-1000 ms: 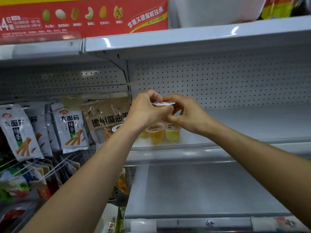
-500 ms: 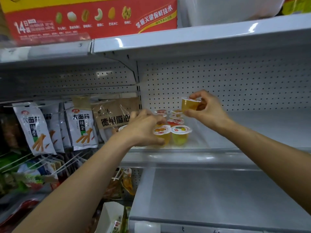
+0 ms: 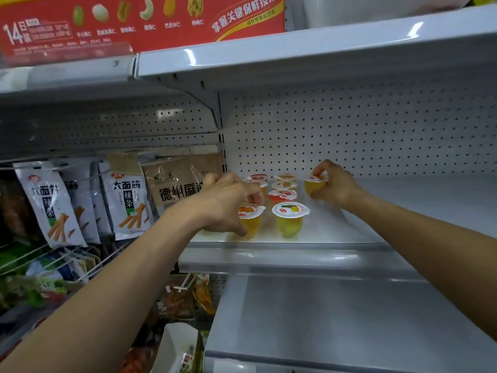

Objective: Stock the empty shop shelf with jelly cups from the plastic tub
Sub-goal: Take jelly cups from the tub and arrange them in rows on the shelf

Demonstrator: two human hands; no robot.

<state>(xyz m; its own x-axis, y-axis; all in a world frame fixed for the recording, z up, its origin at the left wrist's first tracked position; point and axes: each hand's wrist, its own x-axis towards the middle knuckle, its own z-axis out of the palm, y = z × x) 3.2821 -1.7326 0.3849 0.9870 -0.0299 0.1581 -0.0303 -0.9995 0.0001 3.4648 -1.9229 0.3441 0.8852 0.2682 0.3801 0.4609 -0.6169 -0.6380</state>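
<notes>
Several jelly cups stand in rows at the left end of the white shelf (image 3: 403, 208). My right hand (image 3: 334, 184) grips a yellow jelly cup (image 3: 314, 186) at the back, right of the rows, its base at the shelf surface. My left hand (image 3: 226, 205) curls its fingers round the front-left orange-topped cup (image 3: 250, 220). A yellow-green cup (image 3: 290, 220) stands free at the front, with several red- and orange-lidded cups (image 3: 282, 195) behind it. The plastic tub is out of view.
Hanging snack packets (image 3: 129, 203) fill the bay to the left. A red box (image 3: 139, 22) sits on the shelf above. A bare lower shelf (image 3: 336, 319) lies below, and the pegboard back wall (image 3: 363, 135) closes the bay.
My right hand has carried the yellow cup down and to the right, to the shelf beside the back row. My left hand stays at the front-left cup.
</notes>
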